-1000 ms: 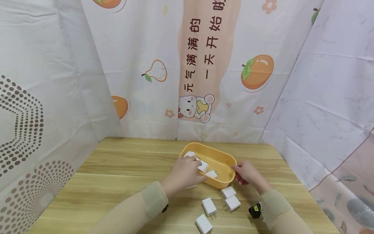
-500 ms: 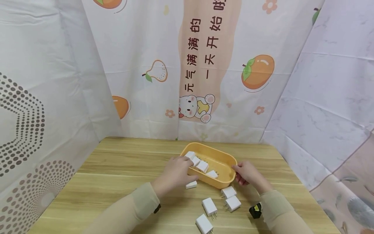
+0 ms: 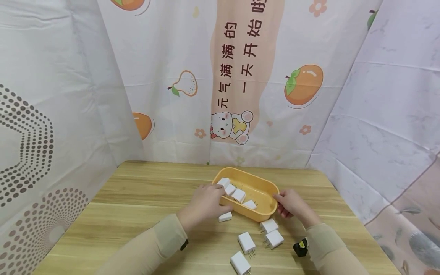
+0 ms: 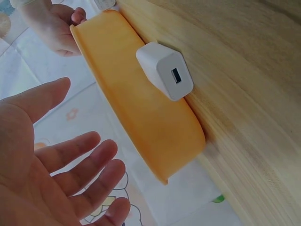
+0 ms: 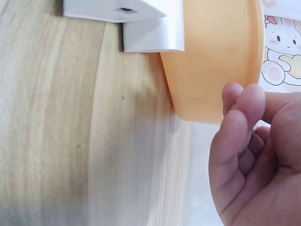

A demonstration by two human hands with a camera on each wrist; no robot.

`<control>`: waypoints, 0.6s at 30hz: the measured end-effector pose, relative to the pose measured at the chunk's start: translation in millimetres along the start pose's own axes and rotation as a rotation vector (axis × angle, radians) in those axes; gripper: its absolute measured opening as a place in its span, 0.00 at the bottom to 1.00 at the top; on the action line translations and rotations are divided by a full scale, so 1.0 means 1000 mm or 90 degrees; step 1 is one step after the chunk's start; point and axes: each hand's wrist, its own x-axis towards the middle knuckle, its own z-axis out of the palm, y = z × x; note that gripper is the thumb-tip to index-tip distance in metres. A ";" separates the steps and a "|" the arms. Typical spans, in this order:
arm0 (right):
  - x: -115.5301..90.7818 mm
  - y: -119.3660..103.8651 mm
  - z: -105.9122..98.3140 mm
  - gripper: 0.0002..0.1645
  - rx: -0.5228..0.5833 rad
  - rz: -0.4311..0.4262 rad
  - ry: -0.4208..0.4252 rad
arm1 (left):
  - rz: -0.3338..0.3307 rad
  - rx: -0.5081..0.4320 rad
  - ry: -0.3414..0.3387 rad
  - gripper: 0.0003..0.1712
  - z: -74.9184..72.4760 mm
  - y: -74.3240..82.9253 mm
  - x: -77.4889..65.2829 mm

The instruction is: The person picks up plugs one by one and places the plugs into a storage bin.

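L hand (image 3: 204,201) has fingers (image 4: 109,149) apart nr tray (image 3: 261,191) w/ chargers (image 3: 238,195), R hand (image 3: 290,202) pinches its rim (image 5: 259,47)

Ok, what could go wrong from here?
The right grip holds the yellow tray by one end, so a tug might swing or tip it. Swinging could shove the white charger beside that end. The relaxed left grip might also knock another charger lying by the tray.

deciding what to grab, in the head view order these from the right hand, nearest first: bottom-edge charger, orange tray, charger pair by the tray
1. Orange tray: rim at the right hand.
2. Charger pair: in front of the tray's right end.
3. Bottom-edge charger: farther down and left.
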 end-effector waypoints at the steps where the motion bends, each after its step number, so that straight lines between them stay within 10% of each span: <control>1: 0.000 0.000 0.000 0.23 0.000 0.001 0.000 | -0.002 0.002 -0.002 0.28 0.000 0.000 0.000; 18: 0.000 0.000 0.000 0.22 -0.003 -0.001 -0.001 | -0.020 0.033 -0.068 0.22 0.015 -0.001 0.002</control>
